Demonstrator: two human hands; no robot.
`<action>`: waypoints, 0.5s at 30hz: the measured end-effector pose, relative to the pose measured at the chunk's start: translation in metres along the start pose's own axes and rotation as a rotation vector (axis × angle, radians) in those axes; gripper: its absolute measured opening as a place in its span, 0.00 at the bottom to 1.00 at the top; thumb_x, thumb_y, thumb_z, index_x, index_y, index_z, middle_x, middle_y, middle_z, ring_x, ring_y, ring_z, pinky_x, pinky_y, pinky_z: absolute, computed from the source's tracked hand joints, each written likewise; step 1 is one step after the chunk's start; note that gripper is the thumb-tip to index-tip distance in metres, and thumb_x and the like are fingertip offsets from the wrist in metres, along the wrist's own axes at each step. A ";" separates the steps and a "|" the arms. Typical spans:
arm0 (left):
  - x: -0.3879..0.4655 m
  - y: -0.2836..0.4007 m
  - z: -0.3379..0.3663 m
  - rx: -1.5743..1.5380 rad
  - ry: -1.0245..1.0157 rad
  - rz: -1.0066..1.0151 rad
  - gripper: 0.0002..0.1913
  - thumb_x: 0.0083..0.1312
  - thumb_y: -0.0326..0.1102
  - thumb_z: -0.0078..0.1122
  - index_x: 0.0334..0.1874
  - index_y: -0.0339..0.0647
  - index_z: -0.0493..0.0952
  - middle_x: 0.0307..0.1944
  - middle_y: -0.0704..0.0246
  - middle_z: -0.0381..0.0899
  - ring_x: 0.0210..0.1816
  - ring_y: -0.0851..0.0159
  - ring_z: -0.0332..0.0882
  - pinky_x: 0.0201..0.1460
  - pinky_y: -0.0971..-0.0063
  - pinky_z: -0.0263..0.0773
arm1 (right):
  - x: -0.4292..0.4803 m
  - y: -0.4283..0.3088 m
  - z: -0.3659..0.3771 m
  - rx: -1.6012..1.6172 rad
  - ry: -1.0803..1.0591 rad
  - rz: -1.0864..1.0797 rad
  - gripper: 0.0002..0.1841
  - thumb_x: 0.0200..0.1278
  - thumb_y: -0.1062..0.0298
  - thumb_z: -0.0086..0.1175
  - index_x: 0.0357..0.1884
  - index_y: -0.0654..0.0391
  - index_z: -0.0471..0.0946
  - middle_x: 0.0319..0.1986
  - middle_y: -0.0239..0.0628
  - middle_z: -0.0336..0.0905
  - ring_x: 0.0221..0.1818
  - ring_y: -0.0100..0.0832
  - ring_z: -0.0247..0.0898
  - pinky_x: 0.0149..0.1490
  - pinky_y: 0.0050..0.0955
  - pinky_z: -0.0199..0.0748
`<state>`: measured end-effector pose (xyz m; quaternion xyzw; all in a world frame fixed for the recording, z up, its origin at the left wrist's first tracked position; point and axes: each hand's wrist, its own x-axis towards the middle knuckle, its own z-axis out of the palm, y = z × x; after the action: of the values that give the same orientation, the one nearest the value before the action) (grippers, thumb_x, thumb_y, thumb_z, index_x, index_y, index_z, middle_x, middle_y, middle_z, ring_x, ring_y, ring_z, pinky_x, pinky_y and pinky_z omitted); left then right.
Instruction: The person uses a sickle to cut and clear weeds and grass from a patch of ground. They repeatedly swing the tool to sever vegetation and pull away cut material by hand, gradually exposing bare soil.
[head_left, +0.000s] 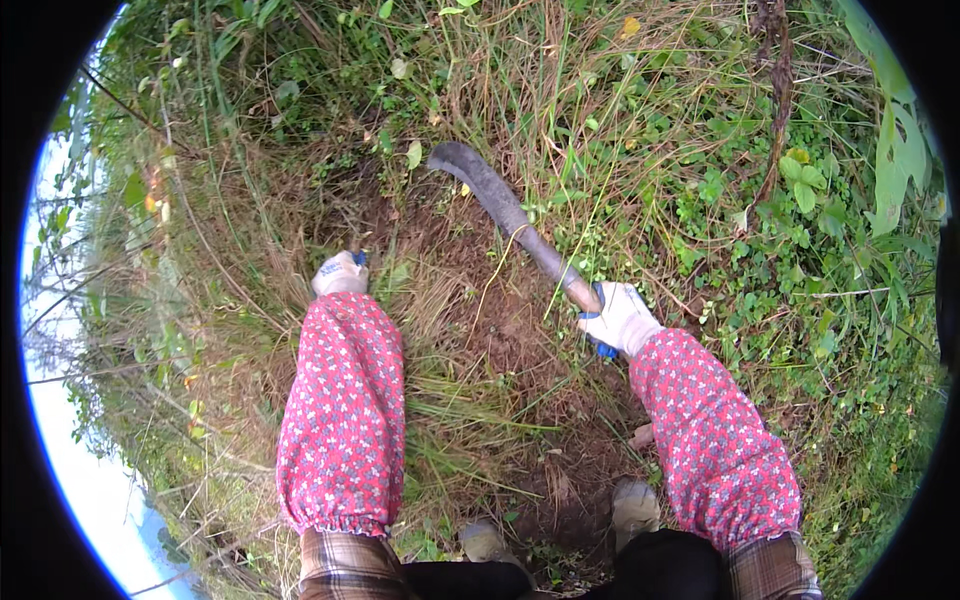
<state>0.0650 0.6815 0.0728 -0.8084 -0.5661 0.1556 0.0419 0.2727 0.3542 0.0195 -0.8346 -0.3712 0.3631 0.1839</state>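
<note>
My right hand (619, 315), in a white and blue work glove, grips the wooden handle of a billhook (487, 184). Its dark curved blade points up and to the left over the grass and bare soil. A thin yellow stem lies across the blade's lower part. My left hand (341, 274), in a matching glove, is low in the dry grass to the left, apart from the tool. Its fingers are mostly hidden, so whether it holds any stems cannot be seen. Floral red sleeve covers are on both forearms.
Cut grass (450, 409) lies on brown soil (517, 322) between my arms. My boots (636, 510) stand at the bottom. Leafy plants (795, 300) grow on the right, a withered stalk (780, 112) hangs upper right, and thin branches (120, 101) reach in from the left.
</note>
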 end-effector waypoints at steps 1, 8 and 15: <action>-0.017 -0.002 0.000 -0.035 -0.009 0.010 0.17 0.59 0.49 0.53 0.41 0.46 0.79 0.38 0.61 0.82 0.43 0.56 0.80 0.47 0.64 0.72 | 0.000 0.001 -0.001 0.012 -0.001 0.002 0.20 0.43 0.54 0.58 0.33 0.61 0.76 0.32 0.52 0.78 0.39 0.49 0.75 0.47 0.40 0.73; -0.147 -0.034 0.007 0.005 0.039 0.255 0.15 0.61 0.47 0.53 0.38 0.42 0.73 0.31 0.59 0.81 0.35 0.52 0.80 0.40 0.60 0.73 | -0.014 -0.003 -0.009 0.169 0.130 -0.098 0.14 0.46 0.60 0.59 0.25 0.63 0.74 0.17 0.40 0.76 0.20 0.33 0.76 0.28 0.32 0.75; -0.243 -0.054 0.024 0.183 -0.055 0.242 0.19 0.57 0.44 0.58 0.45 0.41 0.66 0.33 0.64 0.79 0.37 0.60 0.80 0.39 0.66 0.74 | -0.015 -0.002 -0.008 0.202 0.110 -0.110 0.14 0.46 0.61 0.61 0.25 0.63 0.75 0.17 0.39 0.76 0.19 0.31 0.75 0.25 0.31 0.73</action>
<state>-0.0662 0.4725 0.1130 -0.8590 -0.4489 0.2326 0.0807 0.2710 0.3438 0.0335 -0.8090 -0.3671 0.3417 0.3067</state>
